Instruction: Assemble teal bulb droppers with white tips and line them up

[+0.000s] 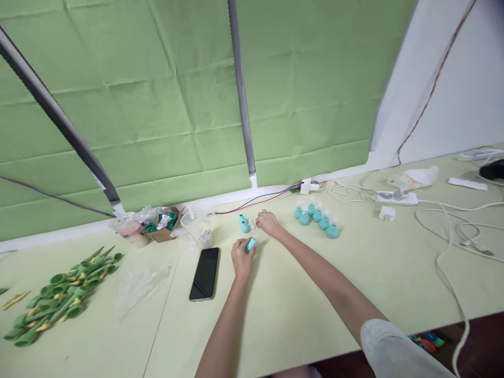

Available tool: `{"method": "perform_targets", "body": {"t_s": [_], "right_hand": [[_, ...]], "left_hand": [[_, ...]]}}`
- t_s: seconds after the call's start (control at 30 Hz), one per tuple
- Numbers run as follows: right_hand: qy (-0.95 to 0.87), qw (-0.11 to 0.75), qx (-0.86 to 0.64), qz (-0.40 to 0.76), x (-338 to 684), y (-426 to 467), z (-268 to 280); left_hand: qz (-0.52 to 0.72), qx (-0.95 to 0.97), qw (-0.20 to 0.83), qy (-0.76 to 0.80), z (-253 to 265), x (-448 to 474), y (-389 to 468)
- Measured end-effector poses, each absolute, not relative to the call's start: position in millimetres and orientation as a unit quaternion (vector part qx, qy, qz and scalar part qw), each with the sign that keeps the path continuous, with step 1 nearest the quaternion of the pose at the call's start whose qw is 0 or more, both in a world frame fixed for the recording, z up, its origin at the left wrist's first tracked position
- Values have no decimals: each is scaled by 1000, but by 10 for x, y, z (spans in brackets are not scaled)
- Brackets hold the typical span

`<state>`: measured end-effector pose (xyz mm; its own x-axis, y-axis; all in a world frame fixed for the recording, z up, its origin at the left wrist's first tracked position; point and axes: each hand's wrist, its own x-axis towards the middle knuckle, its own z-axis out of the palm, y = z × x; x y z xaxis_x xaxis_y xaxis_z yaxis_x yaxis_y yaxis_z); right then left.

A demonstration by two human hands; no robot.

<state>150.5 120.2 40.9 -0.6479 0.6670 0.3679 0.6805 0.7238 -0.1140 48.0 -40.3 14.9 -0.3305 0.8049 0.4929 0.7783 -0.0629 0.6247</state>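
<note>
My left hand (242, 258) is closed around a small turquoise bottle-like piece (251, 243), its fingers covering much of it. Just beyond, my right hand (269, 223) reaches down to the table with its fingertips together beside some small white pieces (251, 224). Whether anything sits between those fingertips is too small to make out. Left of the white pieces are two more turquoise pieces, one upright with a dark round opening (244, 227). To the right of my right hand several round turquoise bottles (332, 230) with whitish tops stand grouped together.
A black phone (204, 274) lies left of my left hand. Behind it are a lidded plastic cup (201, 233) and a cardboard box (165, 234). Green tube-shaped parts (59, 289) are piled at far left. A power strip (396, 198) and white cables lie on the right.
</note>
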Motion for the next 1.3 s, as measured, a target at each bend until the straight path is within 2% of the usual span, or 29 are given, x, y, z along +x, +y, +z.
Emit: {"method": "perform_targets", "body": {"t_s": [0.3, 0.4, 0.47, 0.53, 0.63, 0.77, 1.0, 1.3], "right_hand": [[-914, 176, -361, -64, 1484, 1134, 383], [-906, 206, -364, -54, 1609, 1034, 519], [-897, 261, -356, 4, 1735, 890, 585], [-885, 302, -333, 121, 1881, 701, 587], [-853, 308, -293, 304, 2088, 427, 466], [-803, 349, -280, 394, 2237, 248, 264], [-795, 413, -279, 347, 2236, 204, 229], [-807, 446, -296, 250, 2190, 128, 176]], "left_hand": [[431, 582, 14, 689, 145, 525, -380], [426, 584, 6, 691, 160, 533, -390], [416, 589, -6, 693, 179, 551, -409], [402, 601, -25, 690, 195, 576, -433], [382, 636, -46, 669, 193, 615, -460], [345, 702, -25, 623, 147, 653, -462], [258, 724, -96, 633, 167, 706, -483], [195, 695, -87, 686, 239, 826, -469]]}}
